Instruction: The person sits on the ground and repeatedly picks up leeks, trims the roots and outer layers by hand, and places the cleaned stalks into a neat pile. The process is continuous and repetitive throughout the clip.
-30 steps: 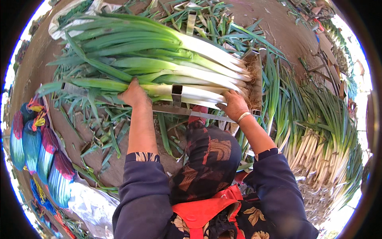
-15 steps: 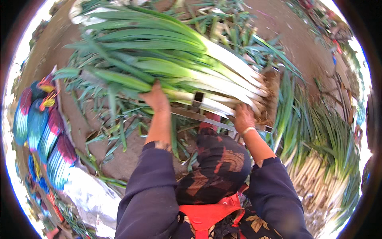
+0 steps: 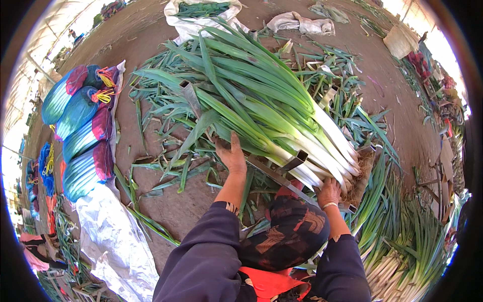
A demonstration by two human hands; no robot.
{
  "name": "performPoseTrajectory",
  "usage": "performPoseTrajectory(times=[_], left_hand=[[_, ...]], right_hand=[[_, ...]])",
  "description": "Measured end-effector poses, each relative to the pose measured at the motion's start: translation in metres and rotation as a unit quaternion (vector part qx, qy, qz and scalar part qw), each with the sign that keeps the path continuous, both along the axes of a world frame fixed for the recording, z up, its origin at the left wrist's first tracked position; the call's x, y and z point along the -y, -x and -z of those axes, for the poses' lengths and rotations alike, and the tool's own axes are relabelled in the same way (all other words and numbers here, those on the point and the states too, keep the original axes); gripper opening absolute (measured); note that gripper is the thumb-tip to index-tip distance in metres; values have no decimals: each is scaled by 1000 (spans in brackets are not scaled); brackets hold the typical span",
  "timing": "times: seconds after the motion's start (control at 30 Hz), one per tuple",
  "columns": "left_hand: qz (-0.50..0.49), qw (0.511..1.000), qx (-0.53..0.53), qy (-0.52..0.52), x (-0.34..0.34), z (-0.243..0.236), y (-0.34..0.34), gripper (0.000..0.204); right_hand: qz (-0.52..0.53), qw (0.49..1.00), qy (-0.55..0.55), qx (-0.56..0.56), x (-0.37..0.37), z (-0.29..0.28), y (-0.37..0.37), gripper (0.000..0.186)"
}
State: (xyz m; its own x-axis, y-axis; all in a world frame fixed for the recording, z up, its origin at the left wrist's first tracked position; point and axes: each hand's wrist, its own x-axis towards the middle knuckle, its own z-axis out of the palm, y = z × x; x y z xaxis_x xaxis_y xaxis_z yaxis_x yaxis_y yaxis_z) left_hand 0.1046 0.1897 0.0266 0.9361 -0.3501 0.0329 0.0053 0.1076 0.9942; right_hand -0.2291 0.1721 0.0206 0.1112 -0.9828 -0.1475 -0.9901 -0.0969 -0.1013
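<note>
A large bundle of long green onions (image 3: 287, 118) lies slantwise in a metal frame (image 3: 274, 176), leaves toward the far left and white, rooted ends at the near right. The roots rest by a muddy end plate (image 3: 365, 171) of the frame. My left hand (image 3: 233, 155) is open at the near edge of the leaves, its fingers spread. My right hand (image 3: 329, 192) is closed on the white stalks close to the roots. Its fingertips are partly hidden among them.
Cut leaves (image 3: 166, 131) litter the ground around the frame. Bundles in blue and red netting (image 3: 83, 133) lie at left above a white plastic sheet (image 3: 115, 241). More green onions (image 3: 402, 246) are piled at near right. A white sack (image 3: 201, 22) of greens stands at the far side.
The view has shifted, showing more ground at the far side. My left hand has come off the leaves and its fingers have spread. My right hand stays at the root ends.
</note>
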Motion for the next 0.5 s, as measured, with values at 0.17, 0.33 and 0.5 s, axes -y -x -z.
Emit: performPoseTrajectory(times=[0.17,0.33,0.5], left_hand=[[-66,953,222,-193,39,-21,-48,53],[-62,893,290,-339,86,-37,-96,39],[246,729,332,-545,122,-64,-136,41]], right_hand=[[7,1000,-5,-3,-3,-6,-3,55],[8,1000,5,-8,-4,-3,-2,51],[19,1000,-16,-15,0,-8,-2,52]])
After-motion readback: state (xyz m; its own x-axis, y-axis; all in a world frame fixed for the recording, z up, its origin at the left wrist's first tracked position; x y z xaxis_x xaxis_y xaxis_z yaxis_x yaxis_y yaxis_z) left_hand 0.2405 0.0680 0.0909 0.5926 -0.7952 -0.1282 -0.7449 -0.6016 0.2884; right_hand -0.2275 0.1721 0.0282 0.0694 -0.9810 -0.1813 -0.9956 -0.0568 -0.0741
